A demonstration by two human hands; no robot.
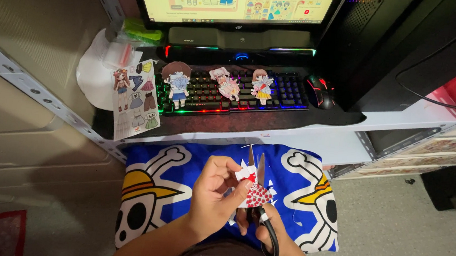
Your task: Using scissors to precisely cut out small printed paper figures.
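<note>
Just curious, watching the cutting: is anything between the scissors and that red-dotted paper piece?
Nothing visible. The left hand holds the paper piece right against the open scissors, which the right hand grips from below.

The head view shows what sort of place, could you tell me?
Probably a home computer desk used for paper crafts: a backlit keyboard under a monitor, paper dolls lying on it, and scissors trimming a paper cutout.

Desk and lap surroundings

A backlit keyboard (233,90) bears three paper dolls (176,80); a black mouse (319,91) lies beside it, a printed doll-clothes sheet (135,100) at its left, a monitor (232,1) behind, a blue skull-print cushion (309,194) below.
</note>
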